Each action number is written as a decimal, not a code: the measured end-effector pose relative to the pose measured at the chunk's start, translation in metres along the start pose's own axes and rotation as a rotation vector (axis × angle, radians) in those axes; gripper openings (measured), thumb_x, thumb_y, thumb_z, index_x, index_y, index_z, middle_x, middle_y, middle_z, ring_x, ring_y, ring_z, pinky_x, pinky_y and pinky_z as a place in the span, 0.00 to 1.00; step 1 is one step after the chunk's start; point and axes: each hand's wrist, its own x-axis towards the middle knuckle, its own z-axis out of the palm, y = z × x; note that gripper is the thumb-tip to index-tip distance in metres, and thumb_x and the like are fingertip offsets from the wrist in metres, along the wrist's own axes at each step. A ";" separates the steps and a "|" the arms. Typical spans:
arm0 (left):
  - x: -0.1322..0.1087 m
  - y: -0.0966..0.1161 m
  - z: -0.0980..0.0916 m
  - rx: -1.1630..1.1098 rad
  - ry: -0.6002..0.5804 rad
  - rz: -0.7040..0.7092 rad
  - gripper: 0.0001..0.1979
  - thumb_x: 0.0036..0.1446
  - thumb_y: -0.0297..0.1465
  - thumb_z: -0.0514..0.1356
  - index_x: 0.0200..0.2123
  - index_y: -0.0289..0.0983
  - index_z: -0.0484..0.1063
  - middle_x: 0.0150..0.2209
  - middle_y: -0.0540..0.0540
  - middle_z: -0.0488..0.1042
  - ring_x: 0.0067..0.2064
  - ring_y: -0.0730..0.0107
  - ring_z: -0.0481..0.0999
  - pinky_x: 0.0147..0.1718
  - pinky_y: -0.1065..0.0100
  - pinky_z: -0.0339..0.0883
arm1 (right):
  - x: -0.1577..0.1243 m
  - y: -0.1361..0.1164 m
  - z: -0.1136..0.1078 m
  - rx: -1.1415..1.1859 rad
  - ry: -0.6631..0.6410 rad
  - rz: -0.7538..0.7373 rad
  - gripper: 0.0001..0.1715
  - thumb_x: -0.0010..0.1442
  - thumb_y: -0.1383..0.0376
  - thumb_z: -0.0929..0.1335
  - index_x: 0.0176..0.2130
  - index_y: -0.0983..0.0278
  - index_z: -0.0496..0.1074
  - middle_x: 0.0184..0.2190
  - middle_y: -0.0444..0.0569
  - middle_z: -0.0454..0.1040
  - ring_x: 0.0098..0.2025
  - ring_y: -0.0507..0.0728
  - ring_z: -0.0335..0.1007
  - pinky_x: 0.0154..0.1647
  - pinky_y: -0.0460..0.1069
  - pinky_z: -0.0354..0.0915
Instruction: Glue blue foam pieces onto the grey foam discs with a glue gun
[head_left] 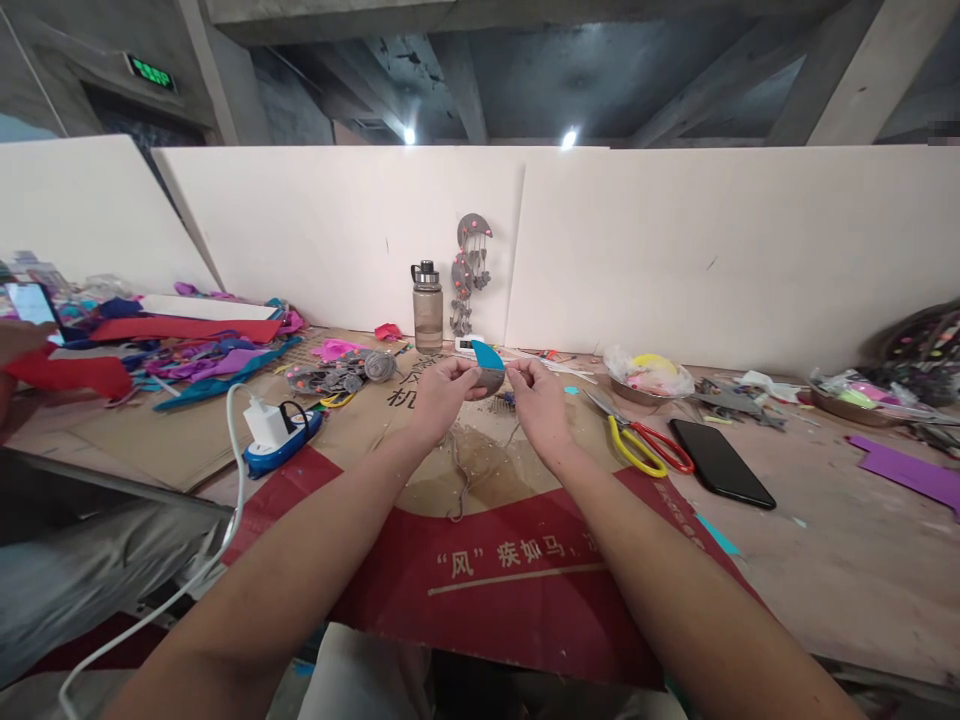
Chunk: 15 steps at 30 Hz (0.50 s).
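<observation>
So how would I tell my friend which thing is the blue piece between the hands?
Find the brown-and-red sheet on the table, then the left hand and right hand close together above it. Between them is a small grey piece, with the bright blue piece rising above it. Unlike the little blue scrap lying nearby, this one is held up.

Between our left hand point(446, 398) and our right hand point(538, 402) we see a bright blue piece point(486, 354) against a grey piece point(491, 381). Beyond our hands we have a smoky brown bottle point(428, 318) and a grey hanging point(474, 236) dotted with pink. Right of our right hand we find scissors point(628, 428) with one yellow and one red handle, then a black phone point(721, 462); left of our left hand, a white plug point(264, 422) on a blue power strip point(279, 452)
</observation>
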 end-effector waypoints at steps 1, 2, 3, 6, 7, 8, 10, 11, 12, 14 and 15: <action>0.000 0.000 0.000 -0.011 0.003 -0.004 0.10 0.47 0.36 0.66 0.27 0.34 0.74 0.30 0.49 0.73 0.34 0.73 0.74 0.40 0.63 0.76 | 0.000 0.000 0.000 0.001 -0.001 -0.002 0.12 0.56 0.58 0.63 0.32 0.64 0.70 0.23 0.42 0.66 0.26 0.52 0.55 0.30 0.48 0.53; 0.000 0.000 0.000 -0.023 0.007 -0.006 0.10 0.46 0.36 0.66 0.27 0.34 0.74 0.30 0.49 0.73 0.33 0.73 0.73 0.40 0.63 0.76 | 0.000 0.001 0.000 0.004 -0.004 0.000 0.12 0.56 0.58 0.63 0.32 0.64 0.70 0.23 0.42 0.65 0.26 0.52 0.55 0.30 0.48 0.53; 0.000 0.000 0.001 -0.033 0.011 -0.007 0.11 0.46 0.36 0.66 0.27 0.34 0.73 0.29 0.49 0.72 0.33 0.73 0.73 0.40 0.62 0.76 | 0.001 0.001 0.001 0.008 -0.009 0.005 0.13 0.56 0.58 0.63 0.32 0.64 0.70 0.23 0.42 0.65 0.26 0.52 0.56 0.29 0.47 0.52; -0.001 0.003 0.002 -0.061 0.020 -0.019 0.12 0.44 0.36 0.67 0.26 0.33 0.73 0.29 0.49 0.72 0.33 0.73 0.73 0.40 0.62 0.76 | 0.002 0.003 0.001 0.040 -0.012 0.031 0.13 0.55 0.57 0.63 0.32 0.64 0.70 0.23 0.42 0.66 0.26 0.52 0.56 0.29 0.47 0.53; -0.001 0.004 0.003 -0.070 0.020 -0.030 0.12 0.44 0.36 0.68 0.26 0.33 0.73 0.29 0.49 0.72 0.33 0.74 0.73 0.40 0.62 0.76 | 0.003 0.004 0.002 0.056 -0.012 0.042 0.13 0.55 0.57 0.63 0.32 0.64 0.70 0.24 0.43 0.67 0.26 0.52 0.56 0.29 0.47 0.53; -0.001 0.005 0.003 -0.079 0.019 -0.043 0.12 0.43 0.35 0.68 0.26 0.33 0.73 0.28 0.50 0.71 0.32 0.74 0.72 0.40 0.62 0.76 | 0.003 0.005 0.002 0.076 -0.016 0.054 0.14 0.54 0.56 0.64 0.32 0.64 0.70 0.24 0.43 0.68 0.26 0.52 0.57 0.29 0.47 0.54; -0.001 0.006 0.003 -0.101 0.016 -0.069 0.12 0.42 0.34 0.68 0.25 0.32 0.72 0.27 0.50 0.71 0.31 0.76 0.72 0.40 0.62 0.76 | 0.005 0.006 0.002 0.124 -0.036 0.079 0.14 0.53 0.56 0.65 0.32 0.64 0.70 0.25 0.43 0.69 0.26 0.51 0.57 0.29 0.47 0.54; -0.001 0.007 0.003 -0.112 0.015 -0.079 0.12 0.42 0.34 0.68 0.25 0.32 0.71 0.27 0.51 0.70 0.30 0.77 0.71 0.40 0.62 0.76 | 0.005 0.006 0.002 0.149 -0.050 0.098 0.14 0.52 0.55 0.65 0.31 0.64 0.70 0.25 0.43 0.68 0.26 0.51 0.57 0.28 0.47 0.54; -0.001 0.007 0.002 -0.123 0.012 -0.090 0.12 0.42 0.34 0.69 0.25 0.32 0.71 0.26 0.51 0.70 0.30 0.77 0.71 0.40 0.62 0.76 | 0.006 0.006 0.002 0.177 -0.065 0.123 0.14 0.52 0.55 0.66 0.31 0.63 0.70 0.24 0.42 0.67 0.25 0.50 0.55 0.27 0.47 0.53; 0.000 0.007 0.000 -0.143 -0.008 -0.110 0.13 0.42 0.34 0.69 0.26 0.32 0.72 0.27 0.50 0.71 0.31 0.76 0.72 0.41 0.61 0.76 | 0.006 0.006 0.001 0.250 -0.100 0.190 0.14 0.50 0.54 0.67 0.30 0.63 0.70 0.21 0.40 0.64 0.22 0.49 0.51 0.24 0.46 0.50; 0.000 0.007 -0.001 -0.152 -0.024 -0.121 0.13 0.42 0.34 0.69 0.27 0.32 0.72 0.28 0.49 0.72 0.31 0.75 0.73 0.41 0.61 0.76 | 0.006 0.006 0.000 0.301 -0.122 0.229 0.15 0.49 0.53 0.68 0.30 0.63 0.69 0.21 0.39 0.63 0.21 0.48 0.48 0.22 0.46 0.48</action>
